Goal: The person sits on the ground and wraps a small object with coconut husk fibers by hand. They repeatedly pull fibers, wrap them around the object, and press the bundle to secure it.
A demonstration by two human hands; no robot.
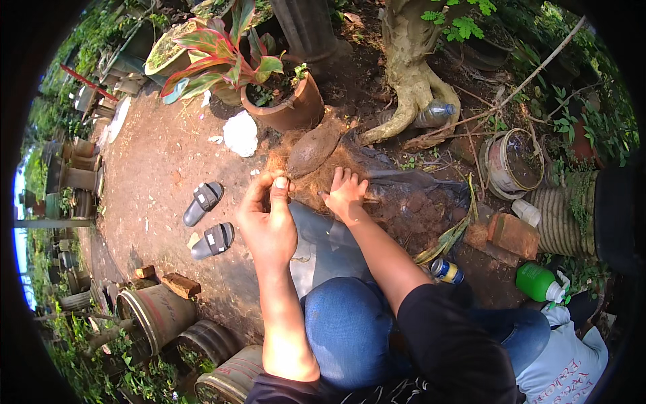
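A brown oval, mud-coated lump (314, 149) lies on a loose mat of reddish-brown fibre (323, 188) beside a terracotta pot. My left hand (270, 212) is at the lump's near left side, thumb and forefinger pinched together on a small tuft of fibre. My right hand (347, 194) rests on the fibre just below the lump, fingers spread and partly sunk in it; whether it grips any strands cannot be told. Dark soil (421, 217) lies on a black plastic sheet (404, 178) to the right of the hand.
A terracotta pot (303, 108) with a red-green plant stands behind the lump, near a tree trunk (409, 60). Black sandals (214, 241) lie left. Right are a can (447, 271), bricks (515, 235), a green bottle (535, 282) and a bucket (509, 161).
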